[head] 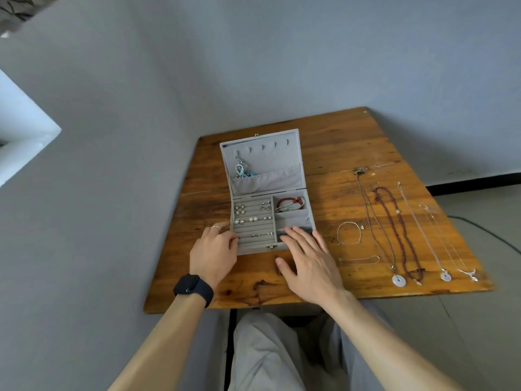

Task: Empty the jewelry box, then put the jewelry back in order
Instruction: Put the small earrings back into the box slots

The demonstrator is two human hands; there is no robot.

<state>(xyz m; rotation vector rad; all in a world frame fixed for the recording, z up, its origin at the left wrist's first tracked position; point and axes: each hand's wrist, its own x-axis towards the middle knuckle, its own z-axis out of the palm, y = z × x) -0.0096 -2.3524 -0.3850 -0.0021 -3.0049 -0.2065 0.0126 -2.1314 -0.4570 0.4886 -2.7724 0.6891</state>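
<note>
The grey velvet jewelry box (pixel 293 156) stands open on the wooden table (pixel 338 153), lid upright. A turquoise necklace (pixel 242 170) hangs from a lid hook into the lid pocket. Several earrings and rings (pixel 251 220) sit in the ring rolls, and a red bracelet (pixel 290 202) lies in the top right compartment. My left hand (pixel 215 251) touches the box's front left corner, holding nothing. My right hand (pixel 307 259) lies flat with fingers spread over the box's front right compartment. Right of the box lie a thin bracelet (pixel 349 232), a chain (pixel 359 260) and several necklaces (pixel 394 230).
The table is pushed into a corner of grey walls. A white jade pendant (pixel 399 280) and a smaller ring pendant (pixel 445 276) lie close to the front edge. A dark cable (pixel 485 230) runs on the floor at the right. My knees are under the table's front edge.
</note>
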